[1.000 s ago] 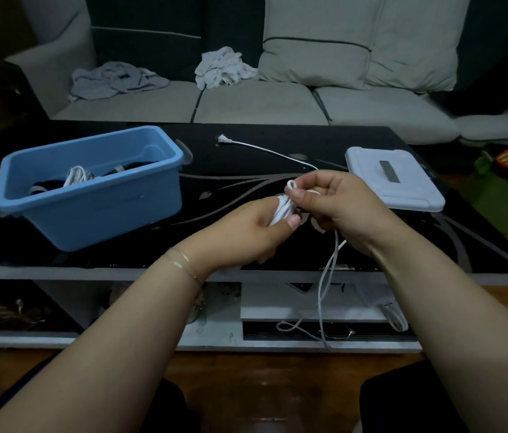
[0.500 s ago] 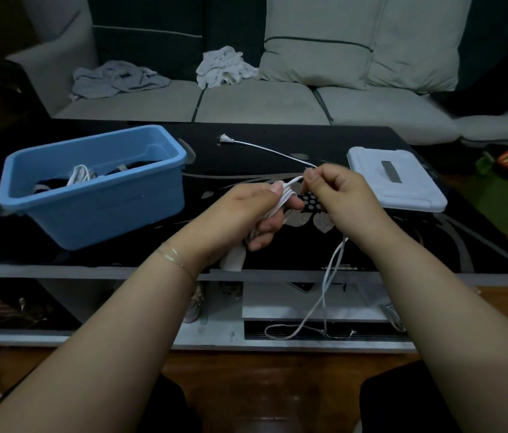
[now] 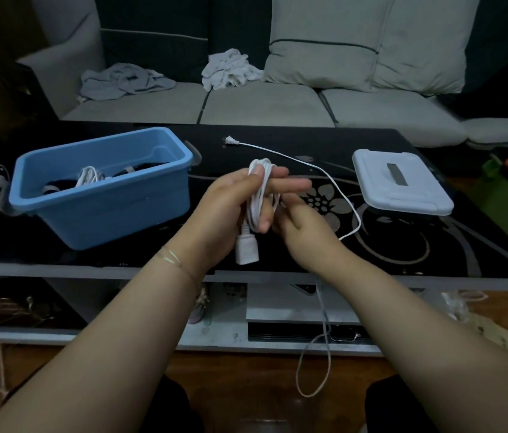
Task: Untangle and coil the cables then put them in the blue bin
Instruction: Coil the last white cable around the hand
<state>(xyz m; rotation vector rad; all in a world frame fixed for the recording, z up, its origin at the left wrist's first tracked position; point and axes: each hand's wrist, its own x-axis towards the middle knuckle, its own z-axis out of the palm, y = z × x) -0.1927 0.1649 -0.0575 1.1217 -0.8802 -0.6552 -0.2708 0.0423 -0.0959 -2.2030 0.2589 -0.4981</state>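
Left hand (image 3: 231,204) has white cable (image 3: 259,195) looped round fingers, coil upright, socket end (image 3: 246,250) hanging down. Right hand (image 3: 302,226) just beside, grip unclear. Plug (image 3: 230,140) points left on bench (image 3: 434,245). Blue bin (image 3: 103,210) left.

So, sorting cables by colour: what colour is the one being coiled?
White plastic cable, clearest in the head view.
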